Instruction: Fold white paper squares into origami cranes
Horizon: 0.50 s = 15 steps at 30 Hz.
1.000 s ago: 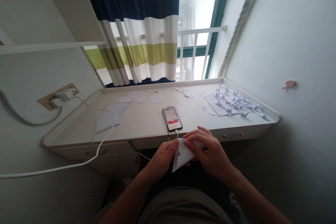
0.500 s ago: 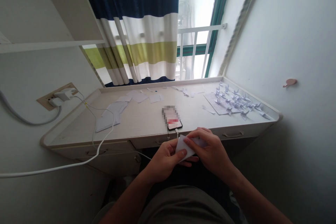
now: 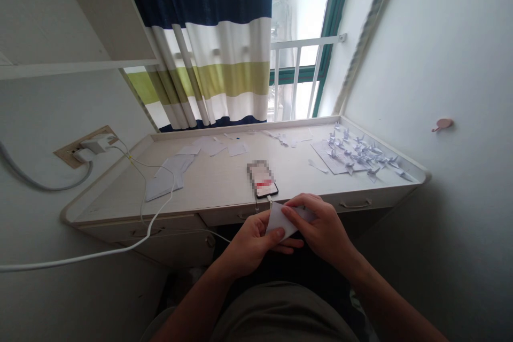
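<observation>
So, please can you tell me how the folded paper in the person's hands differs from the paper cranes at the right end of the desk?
The folded paper is a single piece, while the paper cranes are many separate figures. The folded paper is a flat wedge, but the paper cranes have raised, shaped points. The left hand and right hand hold the folded paper, while the paper cranes rest on the desk. Both are pale paper.

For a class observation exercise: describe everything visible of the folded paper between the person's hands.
The folded paper is a pale, thin sheet creased into flat layers. It is held tilted in front of the desk edge, gripped between the left hand and the right hand, whose fingers lie across its top.
</observation>
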Each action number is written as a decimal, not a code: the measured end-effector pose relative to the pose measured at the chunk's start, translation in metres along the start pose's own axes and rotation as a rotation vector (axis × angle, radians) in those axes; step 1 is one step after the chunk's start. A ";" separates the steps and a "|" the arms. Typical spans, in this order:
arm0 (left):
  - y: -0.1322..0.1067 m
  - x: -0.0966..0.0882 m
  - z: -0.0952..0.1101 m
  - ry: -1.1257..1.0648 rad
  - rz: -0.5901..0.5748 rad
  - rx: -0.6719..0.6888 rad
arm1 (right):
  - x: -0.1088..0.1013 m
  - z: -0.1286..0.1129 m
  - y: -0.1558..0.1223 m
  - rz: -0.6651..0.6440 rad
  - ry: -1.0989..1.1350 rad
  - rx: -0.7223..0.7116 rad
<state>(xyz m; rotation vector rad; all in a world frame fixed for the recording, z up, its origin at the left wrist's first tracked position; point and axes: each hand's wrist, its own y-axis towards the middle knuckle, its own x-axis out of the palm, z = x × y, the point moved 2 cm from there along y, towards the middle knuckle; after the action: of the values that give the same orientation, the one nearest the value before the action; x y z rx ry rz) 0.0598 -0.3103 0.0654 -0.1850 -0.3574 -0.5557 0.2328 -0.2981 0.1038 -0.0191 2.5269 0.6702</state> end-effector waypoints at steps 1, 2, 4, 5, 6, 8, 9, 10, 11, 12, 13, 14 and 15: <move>0.000 -0.001 0.000 -0.009 0.004 0.000 | -0.003 0.000 0.001 0.005 0.007 0.016; 0.000 -0.002 0.001 -0.017 0.014 0.002 | -0.006 0.000 0.002 0.017 0.018 0.037; -0.001 -0.005 0.002 -0.031 0.049 0.009 | -0.014 0.003 0.003 0.057 0.051 0.095; -0.001 -0.007 0.003 -0.036 0.071 0.014 | -0.019 0.005 0.004 0.073 0.064 0.123; -0.002 -0.008 0.005 -0.039 0.091 0.018 | -0.023 0.007 0.005 0.087 0.072 0.144; -0.002 -0.009 0.007 -0.039 0.121 0.028 | -0.030 0.011 0.006 0.098 0.085 0.175; -0.002 -0.010 0.008 -0.038 0.132 0.033 | -0.032 0.012 0.006 0.094 0.092 0.182; -0.002 -0.010 0.009 -0.036 0.142 0.038 | -0.034 0.014 0.006 0.088 0.098 0.186; -0.002 -0.010 0.009 -0.034 0.149 0.041 | -0.035 0.015 0.006 0.077 0.103 0.187; -0.002 -0.010 0.010 -0.033 0.155 0.044 | -0.035 0.015 0.006 0.063 0.113 0.184; -0.002 -0.010 0.010 -0.031 0.159 0.045 | -0.034 0.015 0.005 0.043 0.132 0.181; -0.002 -0.009 0.010 -0.029 0.161 0.045 | -0.032 0.015 0.005 0.015 0.156 0.178; -0.002 -0.009 0.009 -0.027 0.160 0.045 | -0.030 0.014 0.004 -0.023 0.187 0.180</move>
<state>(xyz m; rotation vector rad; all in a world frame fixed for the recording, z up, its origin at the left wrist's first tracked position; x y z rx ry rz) 0.0490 -0.3049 0.0708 -0.1760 -0.3779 -0.3874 0.2652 -0.2916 0.1099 -0.0493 2.7537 0.4471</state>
